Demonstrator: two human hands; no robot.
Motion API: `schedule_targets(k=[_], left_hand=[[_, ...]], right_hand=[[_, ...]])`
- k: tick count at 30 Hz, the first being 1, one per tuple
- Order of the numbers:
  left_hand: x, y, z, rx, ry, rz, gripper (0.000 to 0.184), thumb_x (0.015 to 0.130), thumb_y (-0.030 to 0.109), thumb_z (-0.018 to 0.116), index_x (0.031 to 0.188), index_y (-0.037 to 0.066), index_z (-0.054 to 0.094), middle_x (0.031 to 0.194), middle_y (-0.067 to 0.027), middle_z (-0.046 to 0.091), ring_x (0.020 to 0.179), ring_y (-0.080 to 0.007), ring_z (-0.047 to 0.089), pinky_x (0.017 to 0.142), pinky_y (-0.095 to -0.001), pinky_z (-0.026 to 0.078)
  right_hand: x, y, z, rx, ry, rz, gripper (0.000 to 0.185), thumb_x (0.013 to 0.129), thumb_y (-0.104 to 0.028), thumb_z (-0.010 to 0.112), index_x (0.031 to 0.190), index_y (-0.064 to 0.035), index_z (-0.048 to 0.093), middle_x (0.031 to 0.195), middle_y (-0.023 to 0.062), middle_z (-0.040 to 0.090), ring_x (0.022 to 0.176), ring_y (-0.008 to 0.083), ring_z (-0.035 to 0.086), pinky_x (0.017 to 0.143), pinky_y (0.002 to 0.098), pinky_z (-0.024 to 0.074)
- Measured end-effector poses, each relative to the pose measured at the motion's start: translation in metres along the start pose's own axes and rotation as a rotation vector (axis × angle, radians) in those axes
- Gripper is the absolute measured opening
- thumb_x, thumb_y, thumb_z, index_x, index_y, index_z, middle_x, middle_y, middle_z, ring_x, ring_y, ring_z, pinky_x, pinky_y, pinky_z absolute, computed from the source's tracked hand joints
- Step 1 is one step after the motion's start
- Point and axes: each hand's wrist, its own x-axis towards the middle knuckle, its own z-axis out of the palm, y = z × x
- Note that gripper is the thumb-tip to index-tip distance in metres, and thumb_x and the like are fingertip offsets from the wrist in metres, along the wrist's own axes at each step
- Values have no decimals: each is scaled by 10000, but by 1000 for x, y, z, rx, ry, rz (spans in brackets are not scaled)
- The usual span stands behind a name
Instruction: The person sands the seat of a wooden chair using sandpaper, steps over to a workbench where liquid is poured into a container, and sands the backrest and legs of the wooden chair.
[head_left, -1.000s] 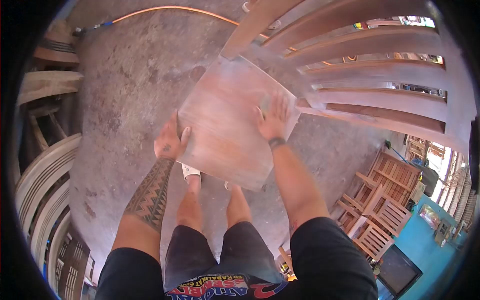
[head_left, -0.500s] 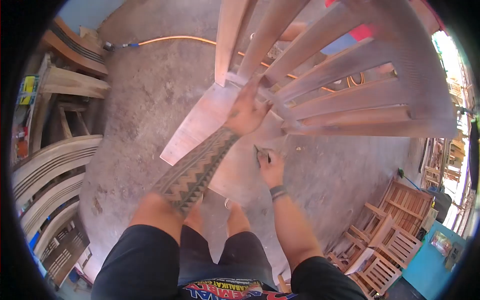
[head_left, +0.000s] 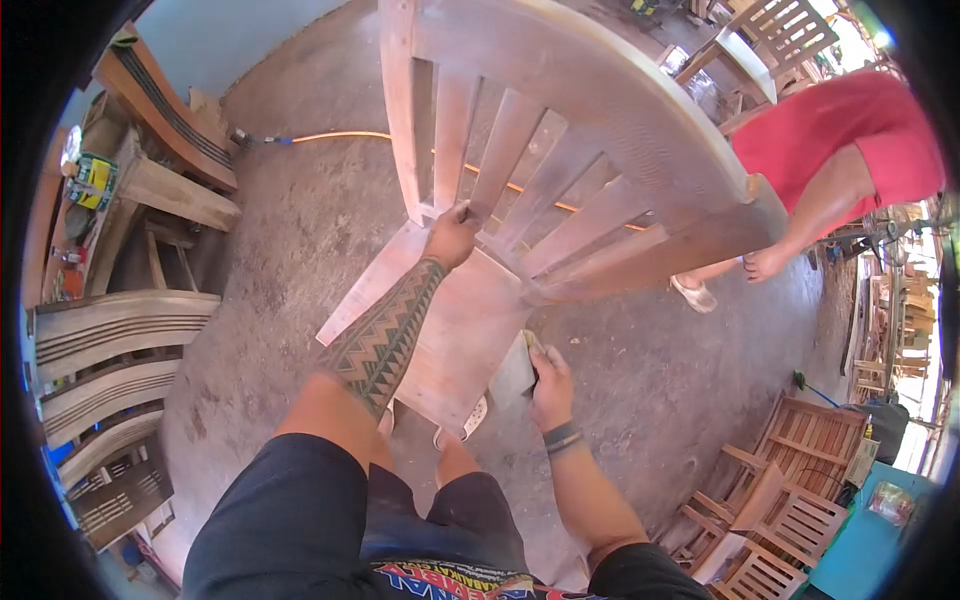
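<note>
In the head view a bare wooden chair stands in front of me, its slatted backrest (head_left: 580, 90) leaning to the upper right and its pale flat seat (head_left: 455, 340) nearest my legs. My left hand (head_left: 455, 238) is closed around the foot of a backrest slat (head_left: 497, 155), just above the seat's rear edge. Beside the seat's right edge, my right hand (head_left: 550, 385) pinches a thin, pale grey sheet (head_left: 514, 368) that looks like sandpaper. My right fingers partly cover the sheet.
Curved wooden parts (head_left: 120, 330) are stacked at the left. An orange hose (head_left: 340, 135) crosses the concrete floor. A person in red (head_left: 830, 140) stands close behind the backrest. Slatted wooden furniture (head_left: 790, 500) and a blue-green surface (head_left: 865, 550) are at lower right.
The backrest has shifted left in view, with my left hand moving left along with it. My right hand sits lower, showing more of the sheet. The person in red is now plainly visible.
</note>
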Motion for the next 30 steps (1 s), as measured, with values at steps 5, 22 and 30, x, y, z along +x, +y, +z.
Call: schedule_targets(k=[5,22,30], left_hand=[[-76,73,-7,-83,-28,-167,525,1050,156,658,1524,-50,563,1470,-127,661,1361,-239,611,1146,-377,484],[-185,81,-71,-334,63,-133,339,1102,193,648,1353,-23,723,1087,-101,791,1036,-172,731,942,-343,583],[-114,75,-60,111,292,265,436,971,90,656,1403,85,716,1344,-171,752,1262,-356,702,1100,-433,547]], right_hand=[[5,-53,46,6,20,-164,261,1107,-225,653,1226,-4,727,1098,2,711,1002,75,624,858,271,504],[-77,-275,203,-1714,-747,-1063,737,904,-250,840,1560,-39,579,1453,213,654,1365,394,615,1172,512,478],[-40,-445,207,-2110,-630,-1069,934,843,-420,864,1619,-71,478,1626,281,432,1479,507,440,1234,580,377]])
